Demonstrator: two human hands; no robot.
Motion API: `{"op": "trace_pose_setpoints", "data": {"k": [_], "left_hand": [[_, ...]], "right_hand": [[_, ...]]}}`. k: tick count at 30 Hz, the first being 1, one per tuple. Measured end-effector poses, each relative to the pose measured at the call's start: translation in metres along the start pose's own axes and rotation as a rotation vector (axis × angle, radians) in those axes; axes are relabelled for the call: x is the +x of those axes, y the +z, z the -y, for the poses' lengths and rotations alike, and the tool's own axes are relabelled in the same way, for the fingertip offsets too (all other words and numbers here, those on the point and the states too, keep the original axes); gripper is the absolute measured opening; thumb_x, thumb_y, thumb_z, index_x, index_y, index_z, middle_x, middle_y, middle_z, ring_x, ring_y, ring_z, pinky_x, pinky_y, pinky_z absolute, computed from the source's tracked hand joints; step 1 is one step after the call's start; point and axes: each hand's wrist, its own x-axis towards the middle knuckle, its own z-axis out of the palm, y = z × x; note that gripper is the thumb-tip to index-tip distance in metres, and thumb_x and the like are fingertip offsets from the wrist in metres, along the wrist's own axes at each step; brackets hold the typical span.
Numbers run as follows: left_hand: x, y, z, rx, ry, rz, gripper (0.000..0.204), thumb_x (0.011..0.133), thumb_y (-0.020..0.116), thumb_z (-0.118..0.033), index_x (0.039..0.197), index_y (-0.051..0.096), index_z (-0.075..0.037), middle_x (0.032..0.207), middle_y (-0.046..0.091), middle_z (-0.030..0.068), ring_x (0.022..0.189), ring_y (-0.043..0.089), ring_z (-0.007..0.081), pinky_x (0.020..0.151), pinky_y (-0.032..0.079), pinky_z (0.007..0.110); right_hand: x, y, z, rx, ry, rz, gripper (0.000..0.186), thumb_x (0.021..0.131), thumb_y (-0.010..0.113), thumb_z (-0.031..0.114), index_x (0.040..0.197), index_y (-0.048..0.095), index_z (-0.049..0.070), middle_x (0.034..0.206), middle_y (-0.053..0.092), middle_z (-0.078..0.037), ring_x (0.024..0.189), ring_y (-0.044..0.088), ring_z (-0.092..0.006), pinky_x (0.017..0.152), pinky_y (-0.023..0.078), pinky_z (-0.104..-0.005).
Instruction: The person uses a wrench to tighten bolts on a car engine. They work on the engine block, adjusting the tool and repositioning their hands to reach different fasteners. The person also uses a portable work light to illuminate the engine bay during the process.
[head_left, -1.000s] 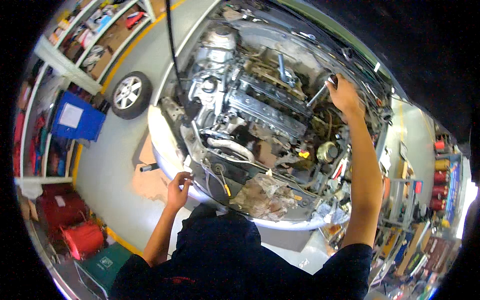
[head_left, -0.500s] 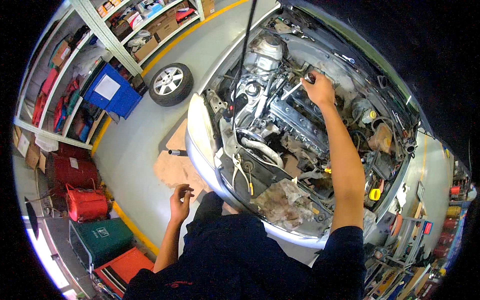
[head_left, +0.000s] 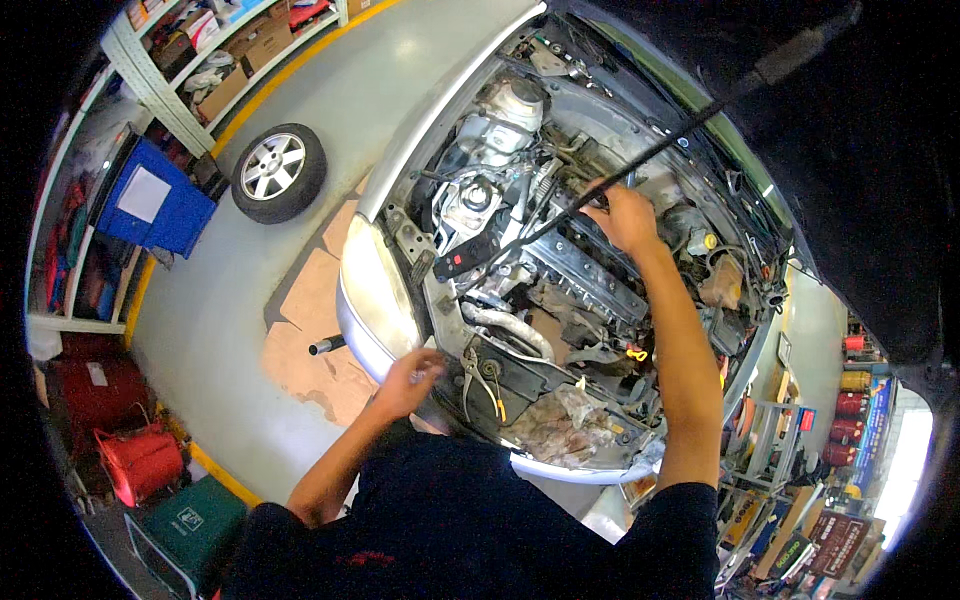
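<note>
Far L of the engine (head_left: 588, 268), a blue bin (head_left: 155, 195) leaned by the shelves; the wheel (head_left: 280, 172) lay flat on the floor, btwn bin and car. Nearer the engine on that side was cardboard (head_left: 303, 290), w/ a dark tube (head_left: 326, 345) above its near edge, then the pale headlamp (head_left: 375, 280).

L hand (head_left: 410, 384) hung near the lamp's lower end, well short of the engine: fingers half-curled, thumb close to them, blurred, so can't tell if it pinched anything. Just R of it, on the panel in front of the engine, lay pliers (head_left: 471, 369); next along, a stained rag (head_left: 555, 430).

The engine, i.e. the thing being worked on, sat in its bay, top exposed. R hand (head_left: 628, 220) was over its far side, fingers bent in; a black rod (head_left: 680, 133) crossed the view at the fingertips, so couldn't tell what, if anything, they gripped.

R of the engine, a yellow cap (head_left: 710, 241) sat on its reservoir; beyond that, the bonnet (head_left: 840, 150) was up.

Progress, my guess: mid-job. Access was done (bonnet up, engine bared); work at the far side prob. unfinished, given the hand there. Clearing pliers + rag and dropping the bonnet were left. Couldn't tell which bolts were out.
</note>
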Motion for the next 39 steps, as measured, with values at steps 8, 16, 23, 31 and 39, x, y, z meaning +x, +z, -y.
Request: {"op": "trace_pose_setpoints", "data": {"k": [8, 16, 23, 31, 39], "left_hand": [[0.23, 0.141, -0.101, 0.064, 0.374, -0.196, 0.07, 0.092, 0.066, -0.011, 0.149, 0.029, 0.007, 0.143, 0.04, 0.0339, 0.135, 0.039, 0.0511, 0.114, 0.034, 0.052], [0.361, 0.212, -0.078, -0.147, 0.447, -0.489, 0.033, 0.089, 0.065, -0.012, 0.118, 0.055, -0.001, 0.11, 0.061, 0.0221, 0.108, 0.058, 0.0418, 0.092, 0.046, 0.049], [0.34, 0.195, -0.116, -0.218, 0.446, -0.484, 0.023, 0.092, 0.059, -0.012, 0.109, 0.054, 0.003, 0.107, 0.059, 0.0254, 0.106, 0.056, 0.0443, 0.092, 0.044, 0.052], [0.358, 0.2, -0.109, -0.391, 0.461, -0.509, 0.015, 0.096, 0.056, -0.008, 0.107, 0.054, 0.002, 0.1, 0.06, 0.0242, 0.094, 0.057, 0.0459, 0.082, 0.048, 0.051], [0.332, 0.172, -0.14, -0.163, 0.369, -0.466, 0.016, 0.089, 0.057, -0.003, 0.101, 0.051, 0.005, 0.098, 0.054, 0.027, 0.1, 0.052, 0.0486, 0.087, 0.043, 0.052]], "right_hand": [[0.005, -0.017, 0.005, -0.054, 0.06, 0.036, 0.058, 0.08, 0.085, 0.035, 0.109, 0.049, 0.001, 0.085, 0.069, -0.024, 0.084, 0.069, -0.0467, 0.072, 0.054, -0.0531], [0.001, -0.011, 0.032, 0.162, 0.081, -0.018, 0.046, 0.094, 0.068, 0.041, 0.082, 0.057, -0.002, 0.074, 0.064, -0.023, 0.07, 0.065, -0.0409, 0.065, 0.05, -0.0491], [0.024, -0.037, 0.049, 0.218, -0.089, 0.036, 0.036, 0.097, 0.064, 0.036, 0.091, 0.059, 0.0, 0.082, 0.067, -0.025, 0.08, 0.067, -0.0457, 0.073, 0.051, -0.0571], [0.026, -0.051, 0.011, 0.169, -0.15, 0.39, 0.043, 0.102, 0.057, 0.037, 0.088, 0.066, -0.004, 0.08, 0.069, -0.025, 0.08, 0.069, -0.0442, 0.068, 0.051, -0.0515], [0.037, -0.055, 0.018, -0.134, 0.041, 0.125, 0.046, 0.103, 0.053, 0.038, 0.09, 0.066, -0.004, 0.089, 0.067, -0.03, 0.084, 0.065, -0.0502, 0.072, 0.05, -0.0551]]}}
